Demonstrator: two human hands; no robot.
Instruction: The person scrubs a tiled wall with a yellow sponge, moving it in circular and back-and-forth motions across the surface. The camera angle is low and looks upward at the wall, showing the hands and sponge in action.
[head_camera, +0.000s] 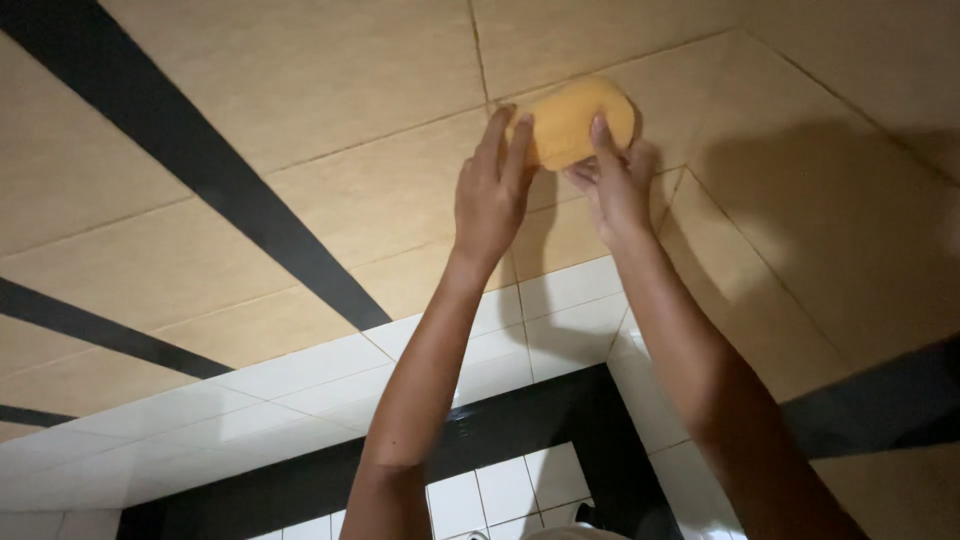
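Observation:
A yellow oval sponge is pressed against a beige tiled wall, high up near an inner corner. My left hand grips the sponge's left edge with the fingers stretched over it. On the sponge's lower right side my right hand holds it too, one finger laid across its front. Both arms reach upward from the bottom of the view.
Black tile stripes run diagonally across the beige wall on the left. Below are white tiles and a black band. The adjoining wall on the right carries the arms' shadow.

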